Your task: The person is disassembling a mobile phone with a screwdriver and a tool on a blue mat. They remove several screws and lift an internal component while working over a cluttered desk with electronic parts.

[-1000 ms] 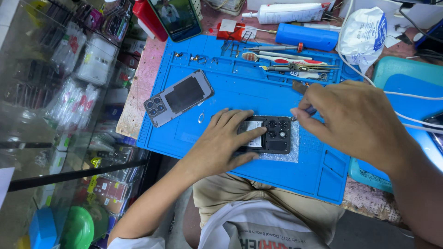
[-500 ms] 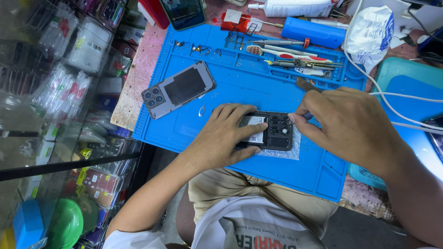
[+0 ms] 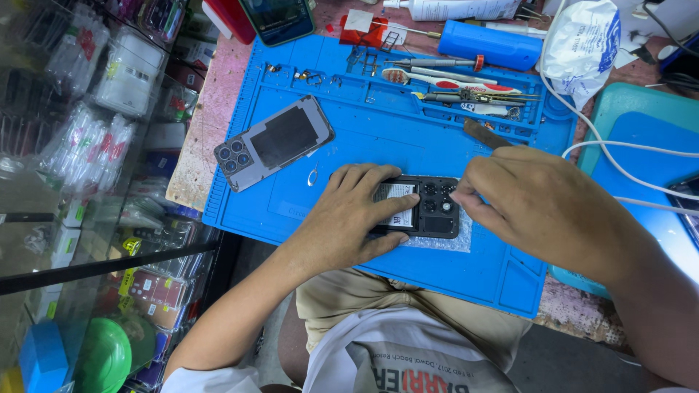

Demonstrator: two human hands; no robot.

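The left hand (image 3: 357,218) is lying palm down on the opened black phone body with its inner parts exposed (image 3: 422,207), with the forearm running up from the lower left. Its fingers (image 3: 397,211) are spreading across the left part of the phone; the grip is pressing the phone flat against the mat rather than closing around it. The thumb is resting along the near edge of the phone.

The right hand (image 3: 542,204) is coming in from the right, with the wrist raised and the knuckles facing the camera. Its fingertips (image 3: 460,198) are pinching together at the right edge of the phone. The grip is nearly closed, but whether it is holding a tool or a small part cannot be told, because the hand is covering that spot. A brown handle (image 3: 484,135) is showing just behind the hand.

The phone is lying on a pale clear sheet (image 3: 451,240) near the front middle of the blue silicone work mat (image 3: 378,124), which is covering the bench. A grey rectangular back cover with a camera cluster (image 3: 275,142) is lying tilted on the mat, well apart to the left. Screwdrivers and tweezers (image 3: 466,91) are lying in the tray at the far edge of the mat.
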